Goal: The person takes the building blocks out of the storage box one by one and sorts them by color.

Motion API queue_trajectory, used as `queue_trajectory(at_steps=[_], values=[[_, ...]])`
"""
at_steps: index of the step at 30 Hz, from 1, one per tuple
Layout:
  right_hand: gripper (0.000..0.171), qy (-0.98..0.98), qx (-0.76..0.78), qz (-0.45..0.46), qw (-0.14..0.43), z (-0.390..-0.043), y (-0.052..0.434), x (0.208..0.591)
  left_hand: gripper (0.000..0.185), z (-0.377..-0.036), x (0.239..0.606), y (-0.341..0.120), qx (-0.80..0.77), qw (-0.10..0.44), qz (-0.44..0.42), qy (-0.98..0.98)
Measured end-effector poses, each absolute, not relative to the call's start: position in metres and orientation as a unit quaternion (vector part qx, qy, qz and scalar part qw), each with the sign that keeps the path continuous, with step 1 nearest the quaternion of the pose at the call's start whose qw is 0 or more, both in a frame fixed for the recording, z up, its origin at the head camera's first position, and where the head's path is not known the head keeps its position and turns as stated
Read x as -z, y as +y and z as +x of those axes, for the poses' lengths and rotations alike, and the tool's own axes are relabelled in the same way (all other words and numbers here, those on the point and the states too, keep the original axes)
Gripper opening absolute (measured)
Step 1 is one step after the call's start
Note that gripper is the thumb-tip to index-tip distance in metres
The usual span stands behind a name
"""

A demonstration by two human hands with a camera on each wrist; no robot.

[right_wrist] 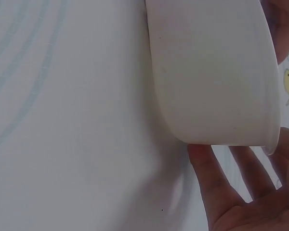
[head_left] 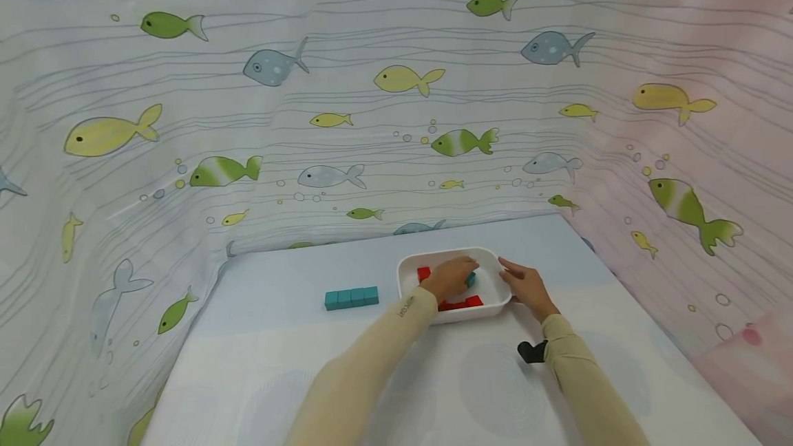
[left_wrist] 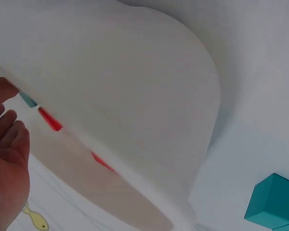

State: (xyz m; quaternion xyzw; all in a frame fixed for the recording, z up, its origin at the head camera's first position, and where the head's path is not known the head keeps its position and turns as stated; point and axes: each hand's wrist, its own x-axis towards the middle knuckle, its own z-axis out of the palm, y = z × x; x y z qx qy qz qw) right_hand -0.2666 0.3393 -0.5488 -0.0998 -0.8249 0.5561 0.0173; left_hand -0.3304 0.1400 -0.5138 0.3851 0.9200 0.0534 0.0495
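Observation:
A white plastic tray (head_left: 409, 308) holds several red cubes (head_left: 474, 301) and a teal cube (head_left: 471, 280). My left hand (head_left: 451, 279) reaches over the near rim into the tray, its fingertips on the teal cube. In the left wrist view the left hand (left_wrist: 7, 154) has curled fingers, and the tray wall partly hides the teal cube (left_wrist: 28, 99). At the tray's right end my right hand (head_left: 526, 288) rests spread, fairly straight fingers against the outer wall. The right wrist view shows those fingers (right_wrist: 209, 178) touching the tray's outside (right_wrist: 212, 72).
A row of several teal cubes (head_left: 351, 298) stands on the white table (head_left: 279, 356), left of the tray. A black object (head_left: 531, 352) shows beside the right wrist. Fabric printed with fish (head_left: 403, 79) hangs behind the table and along both sides.

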Motion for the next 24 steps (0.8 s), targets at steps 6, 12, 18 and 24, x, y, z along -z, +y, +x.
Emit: queue_trajectory(at_steps=[6,12,18,24], values=[[0.047,-0.822,-0.559,-0.106,0.021,-0.267,0.338,0.548,0.055,-0.329,0.520,0.138,-0.073,0.046,0.371,0.925],[0.047,-0.818,-0.567,-0.098,0.019,-0.266,0.339,0.550,0.044,-0.324,0.532,0.138,-0.062,0.020,0.380,0.923],[0.048,-0.815,-0.570,-0.103,0.015,-0.266,0.341,0.553,0.030,-0.323,0.538,0.141,-0.086,-0.013,0.387,0.918],[0.048,-0.809,-0.579,-0.100,0.011,-0.264,0.341,0.552,0.029,-0.320,0.534,0.141,-0.094,-0.002,0.389,0.917]])
